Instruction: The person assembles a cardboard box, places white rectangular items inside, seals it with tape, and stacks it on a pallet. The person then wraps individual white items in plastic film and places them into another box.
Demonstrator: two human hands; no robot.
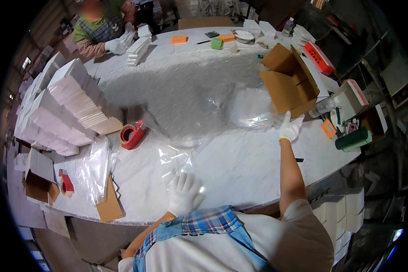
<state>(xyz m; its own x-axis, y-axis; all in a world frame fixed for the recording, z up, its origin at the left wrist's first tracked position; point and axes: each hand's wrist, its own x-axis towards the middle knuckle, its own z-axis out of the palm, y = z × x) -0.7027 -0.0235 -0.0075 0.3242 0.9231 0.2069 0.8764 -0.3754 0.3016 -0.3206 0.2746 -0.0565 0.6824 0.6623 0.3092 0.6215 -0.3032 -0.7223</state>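
Observation:
My left hand (185,194), in a white knitted glove, lies flat near the table's front edge with its fingers spread. Under and just beyond its fingertips is a clear plastic bag (170,158). My right hand (290,128), gloved the same way, reaches out to the right with fingers stretched. It is at the near corner of an open brown cardboard box (283,89), which is tipped toward the left. More clear plastic bags (254,106) lie in a pile just left of that hand. Whether the right fingertips touch the box or the plastic, I cannot tell.
Tall stacks of white boxes (77,97) fill the left side. Two red tape dispensers (133,134) and flat brown cardboard (109,201) lie nearer. A plastic bottle (322,106), orange box (328,128) and green roll (352,138) stand right. Across the table, a co-worker (102,34) handles white boxes.

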